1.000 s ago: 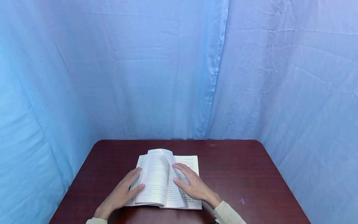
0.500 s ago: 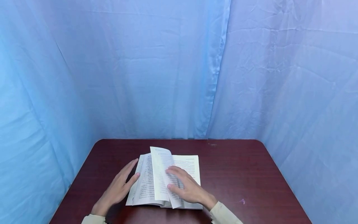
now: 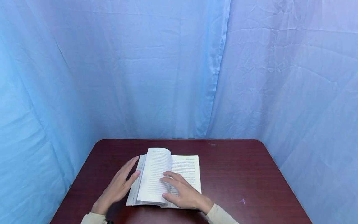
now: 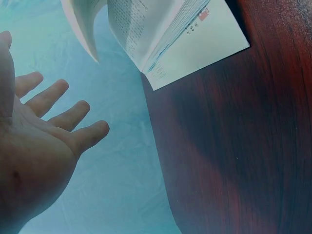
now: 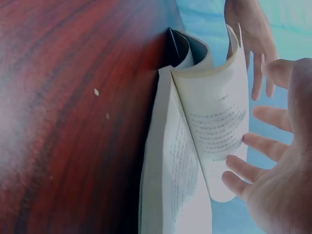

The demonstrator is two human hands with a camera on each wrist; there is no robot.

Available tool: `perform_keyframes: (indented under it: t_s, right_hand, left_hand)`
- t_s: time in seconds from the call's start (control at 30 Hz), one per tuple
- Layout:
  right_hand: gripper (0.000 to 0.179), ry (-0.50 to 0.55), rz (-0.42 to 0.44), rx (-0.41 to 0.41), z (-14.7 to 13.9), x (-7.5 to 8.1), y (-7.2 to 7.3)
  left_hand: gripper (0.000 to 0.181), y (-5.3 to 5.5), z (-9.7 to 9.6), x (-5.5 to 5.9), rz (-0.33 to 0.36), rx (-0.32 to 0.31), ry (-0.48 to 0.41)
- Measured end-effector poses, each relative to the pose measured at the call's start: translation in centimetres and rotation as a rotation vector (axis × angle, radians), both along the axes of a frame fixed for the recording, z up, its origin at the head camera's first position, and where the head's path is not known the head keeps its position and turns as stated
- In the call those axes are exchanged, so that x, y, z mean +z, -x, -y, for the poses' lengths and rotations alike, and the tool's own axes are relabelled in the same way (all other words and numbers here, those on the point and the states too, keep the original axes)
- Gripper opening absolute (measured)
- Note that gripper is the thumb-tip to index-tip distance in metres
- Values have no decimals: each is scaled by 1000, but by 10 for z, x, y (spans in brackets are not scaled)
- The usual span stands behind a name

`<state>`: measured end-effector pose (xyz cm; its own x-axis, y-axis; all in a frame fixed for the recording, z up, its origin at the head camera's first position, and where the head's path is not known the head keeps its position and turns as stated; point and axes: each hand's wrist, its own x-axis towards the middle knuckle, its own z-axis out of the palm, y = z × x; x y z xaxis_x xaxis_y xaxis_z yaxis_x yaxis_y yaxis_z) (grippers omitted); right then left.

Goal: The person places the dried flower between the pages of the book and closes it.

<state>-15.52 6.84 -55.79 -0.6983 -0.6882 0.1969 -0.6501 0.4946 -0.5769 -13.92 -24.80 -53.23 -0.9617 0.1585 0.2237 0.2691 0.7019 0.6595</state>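
Note:
An open book [image 3: 185,169] with printed pages lies near the front of the table. A raised leaf [image 3: 153,180] curves over its left half; in the right wrist view this curved page [image 5: 214,112] stands up from the spine. My right hand [image 3: 183,193] is over the right half, fingers spread and fairly straight, fingertips right at the page's surface. At the book's left edge my left hand [image 3: 118,186] holds nothing, its fingers extended and thumb apart. In the left wrist view the left hand [image 4: 44,136] is palm-visible beside the book's cover flap [image 4: 204,53].
The dark red wooden table [image 3: 237,168] has rounded far corners. A small purple mark [image 3: 242,201] shows on its right side and a pale scuff near the far edge. Blue curtains [image 3: 139,77] hang behind and at both sides.
One leaf has gone over from right to left, and the right hand has moved left and slightly down following it. The left hand has drawn back from the page to the book's edge.

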Motion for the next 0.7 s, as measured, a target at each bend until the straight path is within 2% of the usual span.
perform_keyframes:
  t_s: [0.17, 0.33, 0.53, 0.7]
  right_hand:
    - [50, -47, -29, 13, 3, -4, -6]
    - [47, -74, -98, 43, 6, -6, -12]
    - [38, -108, -147, 77, 7, -9, -15]
    - [39, -147, -155, 90, 6, -10, -16]
  left_hand:
    - [64, -1, -2, 0, -14, -3, 8]
    - [63, -3, -6, -3, 6, -15, 31]
    - [63, -5, -8, -22, 77, -51, 74]
    - [61, -10, -10, -34, 63, -76, 116]
